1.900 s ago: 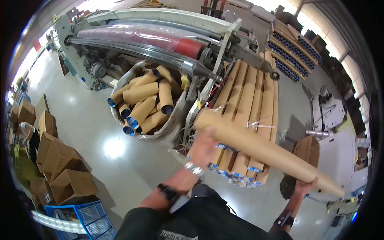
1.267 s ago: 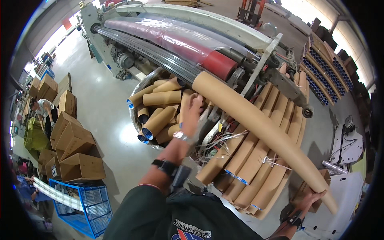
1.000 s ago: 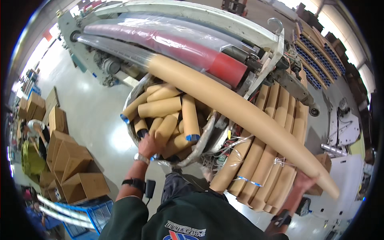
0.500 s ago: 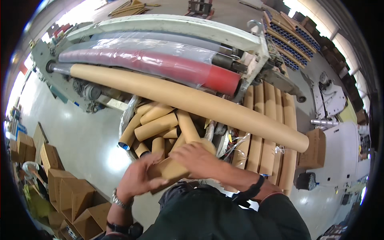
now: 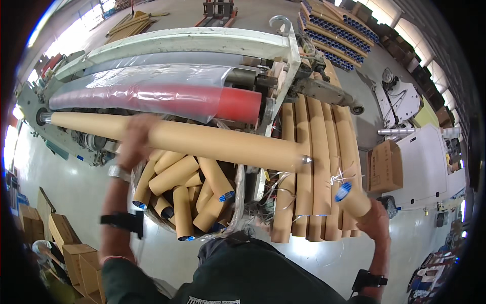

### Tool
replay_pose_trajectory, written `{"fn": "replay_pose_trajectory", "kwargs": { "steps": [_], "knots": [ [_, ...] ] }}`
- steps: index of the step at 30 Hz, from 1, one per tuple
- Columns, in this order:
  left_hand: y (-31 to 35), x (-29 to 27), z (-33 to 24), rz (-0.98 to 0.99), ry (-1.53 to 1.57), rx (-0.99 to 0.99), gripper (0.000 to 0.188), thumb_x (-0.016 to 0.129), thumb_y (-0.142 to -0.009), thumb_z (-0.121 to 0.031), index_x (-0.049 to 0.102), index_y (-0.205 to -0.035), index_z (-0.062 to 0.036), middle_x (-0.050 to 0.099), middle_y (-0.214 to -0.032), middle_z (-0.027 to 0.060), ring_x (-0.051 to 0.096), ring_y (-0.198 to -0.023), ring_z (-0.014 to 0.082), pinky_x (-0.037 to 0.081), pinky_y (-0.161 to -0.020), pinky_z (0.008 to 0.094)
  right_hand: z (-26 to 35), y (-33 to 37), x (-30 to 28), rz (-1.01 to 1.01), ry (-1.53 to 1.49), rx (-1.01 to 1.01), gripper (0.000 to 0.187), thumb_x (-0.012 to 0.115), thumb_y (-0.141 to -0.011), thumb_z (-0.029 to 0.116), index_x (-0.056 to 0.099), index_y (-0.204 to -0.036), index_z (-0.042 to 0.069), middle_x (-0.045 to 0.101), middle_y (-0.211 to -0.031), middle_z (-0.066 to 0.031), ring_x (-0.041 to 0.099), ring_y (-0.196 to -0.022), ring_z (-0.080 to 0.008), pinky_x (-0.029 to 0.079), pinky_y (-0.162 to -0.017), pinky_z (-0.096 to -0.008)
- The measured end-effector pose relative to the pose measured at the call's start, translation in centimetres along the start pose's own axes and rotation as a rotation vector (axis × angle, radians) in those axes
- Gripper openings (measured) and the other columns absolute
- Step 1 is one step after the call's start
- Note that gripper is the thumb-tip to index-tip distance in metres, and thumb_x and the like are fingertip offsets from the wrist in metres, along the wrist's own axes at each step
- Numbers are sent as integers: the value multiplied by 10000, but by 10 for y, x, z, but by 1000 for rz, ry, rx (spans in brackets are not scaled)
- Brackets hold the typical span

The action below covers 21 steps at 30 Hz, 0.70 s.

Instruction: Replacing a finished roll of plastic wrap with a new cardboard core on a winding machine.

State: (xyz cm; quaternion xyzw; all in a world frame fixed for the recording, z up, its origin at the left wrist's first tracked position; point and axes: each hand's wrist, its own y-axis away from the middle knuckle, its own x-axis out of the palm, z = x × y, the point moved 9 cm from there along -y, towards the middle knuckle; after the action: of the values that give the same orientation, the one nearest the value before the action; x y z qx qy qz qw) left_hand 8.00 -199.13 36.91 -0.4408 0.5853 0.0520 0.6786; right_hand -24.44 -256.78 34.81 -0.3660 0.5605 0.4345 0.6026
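A long tan cardboard tube (image 5: 228, 142) lies slantwise in front of me, and a metal shaft tip (image 5: 307, 159) pokes out of its right end. My left hand (image 5: 137, 139) is blurred and laid over the tube's left part, fingers curved round it. Off to the right, beyond the tube's end, my right hand (image 5: 375, 221) grips a short cardboard tube (image 5: 354, 201) with a blue inner end pointing away from me. Below the long tube, a plastic-lined bin (image 5: 238, 202) holds several loose short cardboard tubes (image 5: 174, 175).
Behind the long tube is a red roll under clear film (image 5: 167, 99), in a pale machine frame (image 5: 197, 38). Long tubes (image 5: 316, 167) lie side by side at right, with a carton (image 5: 385, 167) past them. Open cartons (image 5: 83, 268) stand at lower left.
My hands have parted from one short piece over the bin; my left has moved onto the long tube, my right far right with a short tube. The long tube has shifted left along its shaft.
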Motion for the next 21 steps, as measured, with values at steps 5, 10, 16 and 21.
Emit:
{"fn": "replay_pose_trajectory", "kwargs": {
  "steps": [5, 10, 16, 21],
  "knots": [
    [42, -27, 87, 65, -389, -429, 700, 751, -644, -90, 478, -1288, -61, 505, -1279, 152, 453, -1221, 389, 369, -1025, 467, 33, -45, -18, -80, 72, -100, 815, 836, -485, 160, 491, -1219, 75, 576, -1117, -149, 546, -1043, -368, 450, -905, -454],
    [9, 1, 15, 34, -205, -164, 727, 777, -540, -87, 515, -1219, -84, 527, -1201, 126, 476, -1185, 346, 326, -1073, 479, 204, -115, 10, 123, 52, -490, 799, 826, -578, 287, 455, -1249, 61, 569, -1116, -138, 541, -1067, -315, 434, -922, -427],
    [18, -10, 63, 72, -195, -162, 678, 800, -568, -144, 532, -1188, -73, 533, -1223, 134, 473, -1199, 334, 342, -1066, 469, 357, -138, 26, 34, 142, -699, 814, 813, -615, 315, 423, -1270, 30, 553, -1021, -152, 546, -996, -313, 428, -889, -414],
    [78, -45, 155, 36, -176, -137, 621, 784, -653, -227, 543, -1208, -87, 545, -1221, 135, 477, -1186, 344, 360, -1032, 479, 519, -136, 47, 117, 136, -754, 684, 835, -590, 270, 502, -1144, 50, 601, -958, -151, 601, -932, -334, 462, -818, -449]
  ]
}}
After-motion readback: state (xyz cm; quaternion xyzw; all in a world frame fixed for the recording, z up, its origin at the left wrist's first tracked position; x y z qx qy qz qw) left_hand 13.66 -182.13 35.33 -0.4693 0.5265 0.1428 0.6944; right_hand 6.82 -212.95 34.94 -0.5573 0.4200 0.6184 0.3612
